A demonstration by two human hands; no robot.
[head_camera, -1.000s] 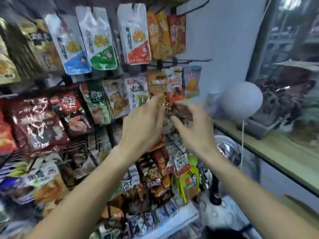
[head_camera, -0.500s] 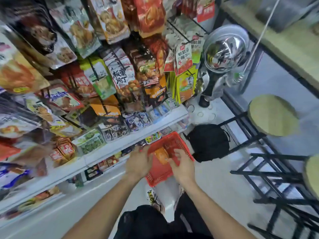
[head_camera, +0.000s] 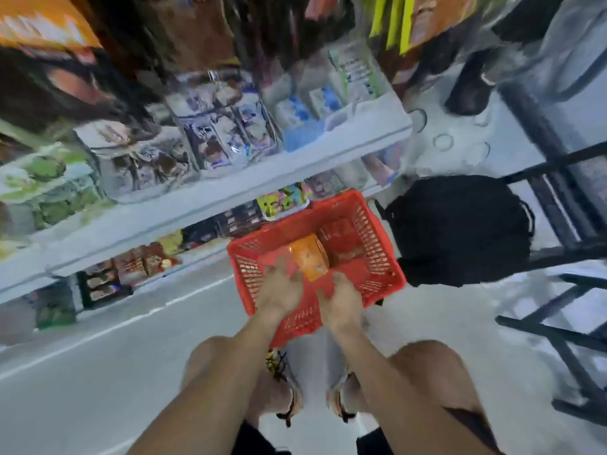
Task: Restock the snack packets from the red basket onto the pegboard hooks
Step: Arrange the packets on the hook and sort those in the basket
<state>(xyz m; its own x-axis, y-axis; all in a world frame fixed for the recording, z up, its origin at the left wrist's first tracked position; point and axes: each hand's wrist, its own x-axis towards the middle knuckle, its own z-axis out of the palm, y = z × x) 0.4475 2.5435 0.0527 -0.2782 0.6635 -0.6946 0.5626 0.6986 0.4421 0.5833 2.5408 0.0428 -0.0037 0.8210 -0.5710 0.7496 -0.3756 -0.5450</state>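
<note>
Shelf (head_camera: 210, 205): a white shelf runs across the upper left with blurred packets on it; no hooks can be made out here, so the packet will have to be carried up and out of this view.
Basket (head_camera: 381, 254): the red basket sits on the floor below the shelf edge, just beside a black bag (head_camera: 460, 228), with its long side running from lower left to upper right.
Left hand (head_camera: 279, 290): it reaches in over the near left part of the basket; the fingers look curled against the lower left edge of the orange packet, but blur hides whether they truly grip it.
Right hand (head_camera: 340, 302): it lies over the near rim, just right of the packet's lower end; I cannot tell whether it touches or holds anything.
Orange packet (head_camera: 308, 259): it lies in the middle of the basket, on top of darker red packets (head_camera: 345, 244).
Packet axis: the long axis runs from near to far, leaning slightly left at the far end; which end carries the hang hole is too blurred to tell.
Doing the step well: my judgement is to take one packet only, pinch it near the top edge, and turn the hole end upward while lifting.
</note>
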